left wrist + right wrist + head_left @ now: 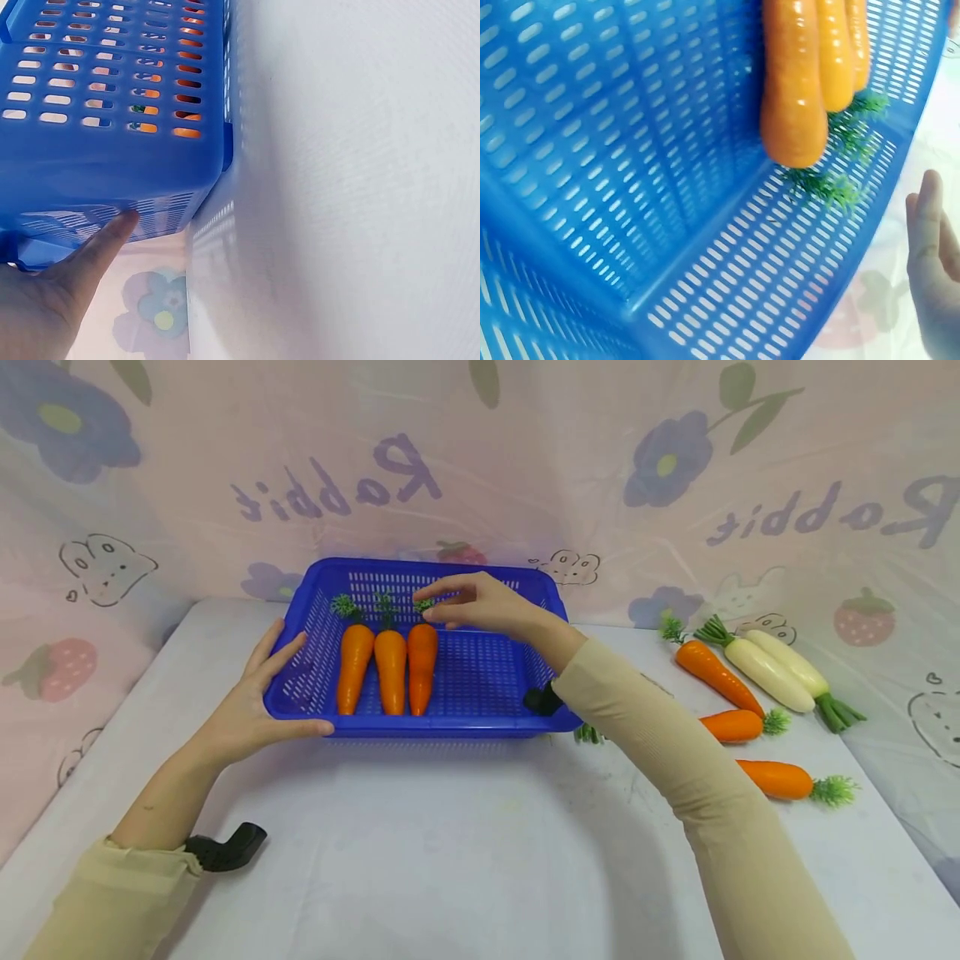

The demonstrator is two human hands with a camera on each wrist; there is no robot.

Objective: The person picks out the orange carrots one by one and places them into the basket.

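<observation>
Three orange carrots with green tops lie side by side in a blue plastic basket [480, 724]: a left carrot [356, 664], a middle carrot [391, 668] and a right carrot [422, 664]. Over the basket's far part, by the right carrot's leafy top, is my right hand [491, 603], fingers loosely bent. The right wrist view shows this hand [934, 277] apart from the carrots, holding nothing. My left hand [247, 706] spans the basket's left front corner, thumb along the front rim and fingers spread at the left side. In the left wrist view, one finger [112, 232] touches the outer wall.
Right of the basket lie more carrots, among them one orange carrot [718, 677] beside two white radishes [768, 672]. My right sleeve [675, 760] partly covers things there. Some green stems [588, 735] show by the basket's right front corner. A printed curtain [525, 460] hangs behind the table.
</observation>
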